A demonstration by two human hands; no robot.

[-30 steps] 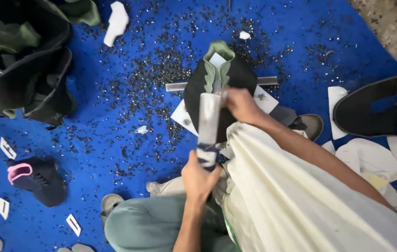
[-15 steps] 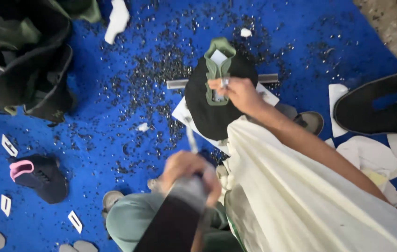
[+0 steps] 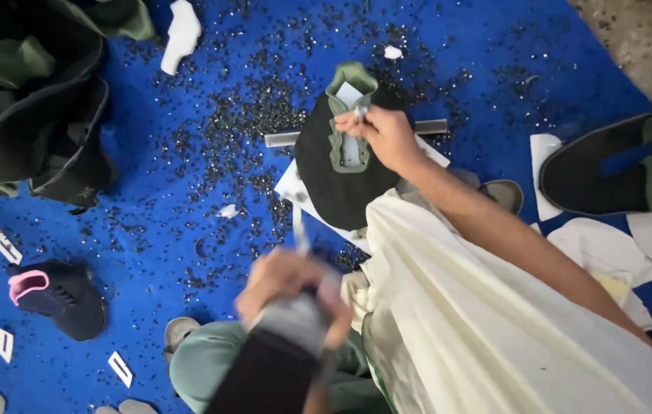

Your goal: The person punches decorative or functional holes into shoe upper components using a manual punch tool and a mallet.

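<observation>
A black shoe upper (image 3: 326, 180) with green lace trim (image 3: 350, 80) lies on a blue mat (image 3: 494, 54), resting over a metal bar (image 3: 280, 139). My right hand (image 3: 383, 138) rests on the trim and pinches a small metal piece upright against it. My left hand (image 3: 287, 287) is raised close to the camera, clear of the upper. It grips a blurred grey and black bar-shaped tool (image 3: 284, 345). A thin pale shaft (image 3: 299, 230) sticks up from that fist.
Black and green uppers (image 3: 31, 100) are piled at the top left. A small dark shoe with a pink collar (image 3: 57, 295) lies at the left, a black shoe (image 3: 617, 165) at the right. White paper pieces (image 3: 617, 245) and black punched scraps (image 3: 241, 115) litter the mat.
My left hand has lifted the bar tool off the upper and drawn it back toward the camera. My right hand has shifted up onto the green trim.
</observation>
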